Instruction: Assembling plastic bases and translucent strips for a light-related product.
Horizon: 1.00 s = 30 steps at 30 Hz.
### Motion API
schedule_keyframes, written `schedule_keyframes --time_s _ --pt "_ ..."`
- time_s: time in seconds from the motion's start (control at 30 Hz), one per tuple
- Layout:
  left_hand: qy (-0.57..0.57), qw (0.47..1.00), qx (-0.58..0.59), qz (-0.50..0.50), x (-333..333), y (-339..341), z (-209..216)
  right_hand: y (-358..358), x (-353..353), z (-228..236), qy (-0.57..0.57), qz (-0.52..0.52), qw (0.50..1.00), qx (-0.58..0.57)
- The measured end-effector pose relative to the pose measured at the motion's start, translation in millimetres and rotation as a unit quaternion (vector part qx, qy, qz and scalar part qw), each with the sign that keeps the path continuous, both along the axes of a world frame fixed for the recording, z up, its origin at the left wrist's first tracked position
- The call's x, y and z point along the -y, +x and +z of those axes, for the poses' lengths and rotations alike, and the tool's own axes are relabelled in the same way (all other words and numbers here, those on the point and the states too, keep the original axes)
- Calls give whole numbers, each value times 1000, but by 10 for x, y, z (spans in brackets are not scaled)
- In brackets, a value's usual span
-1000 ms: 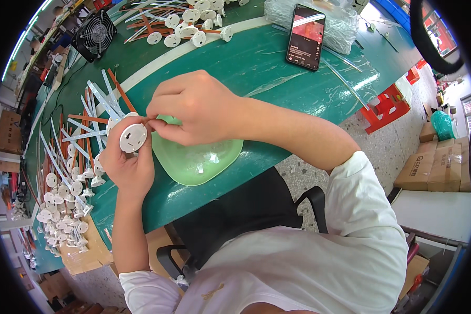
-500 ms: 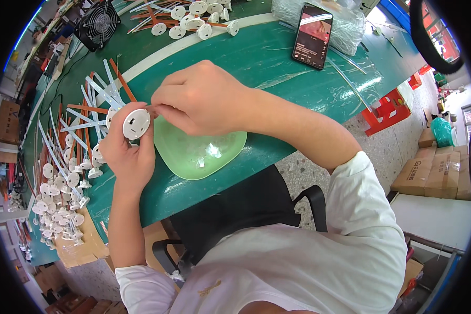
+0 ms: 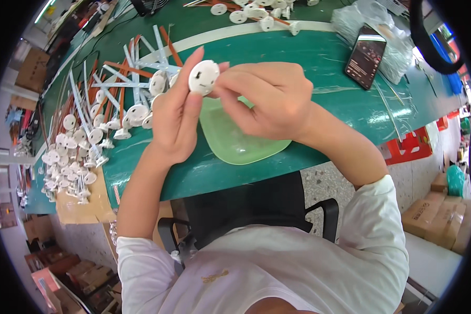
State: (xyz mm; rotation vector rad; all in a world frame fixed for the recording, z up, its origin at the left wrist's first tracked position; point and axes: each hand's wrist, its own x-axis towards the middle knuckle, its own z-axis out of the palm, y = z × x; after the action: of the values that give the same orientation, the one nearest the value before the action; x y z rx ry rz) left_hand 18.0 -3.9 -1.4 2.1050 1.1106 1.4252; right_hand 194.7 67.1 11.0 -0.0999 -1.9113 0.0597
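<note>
My left hand [image 3: 174, 123] grips a round white plastic disc [image 3: 204, 77] between thumb and fingers, its slotted face turned up toward me. Close against the disc's right edge, my right hand [image 3: 277, 99] has its thumb and index finger pinched together. Whatever lies between those fingertips is too small or hidden to make out. Under both hands a light green plastic bowl [image 3: 246, 153] rests on the green table mat. Left of my left hand lies a heap of similar white discs [image 3: 68, 157], with pale blue strips [image 3: 121, 84] and orange-brown strips [image 3: 171, 46] among them.
More white discs [image 3: 256, 11] lie at the far side of the table. A phone [image 3: 366, 58] leans by a clear plastic bag [image 3: 395, 65] at the far right. A black chair [image 3: 246, 201] stands at the near edge, and a red plastic stool [image 3: 411, 146] beyond the right edge.
The whole view has shifted, so hands, bowl and phone appear farther right. My left fingers have straightened somewhat around the disc, and my right hand has come lower beside it.
</note>
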Motion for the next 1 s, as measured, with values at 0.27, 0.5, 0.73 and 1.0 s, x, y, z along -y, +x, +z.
schedule_keyframes --time_s 0.27,0.5,0.73,1.0 --pt "26 999 19 26 26 -21 -42 -73 35 -7 11 -25 1000 -12" --pt "-24 999 21 34 45 42 -64 -46 72 -84 9 -47 999 5" --pt "11 998 -10 63 27 -34 -126 -50 195 -86 1 -76 994 76" --pt "92 996 -7 16 45 21 -33 -46 201 35 -44 -15 999 -21"
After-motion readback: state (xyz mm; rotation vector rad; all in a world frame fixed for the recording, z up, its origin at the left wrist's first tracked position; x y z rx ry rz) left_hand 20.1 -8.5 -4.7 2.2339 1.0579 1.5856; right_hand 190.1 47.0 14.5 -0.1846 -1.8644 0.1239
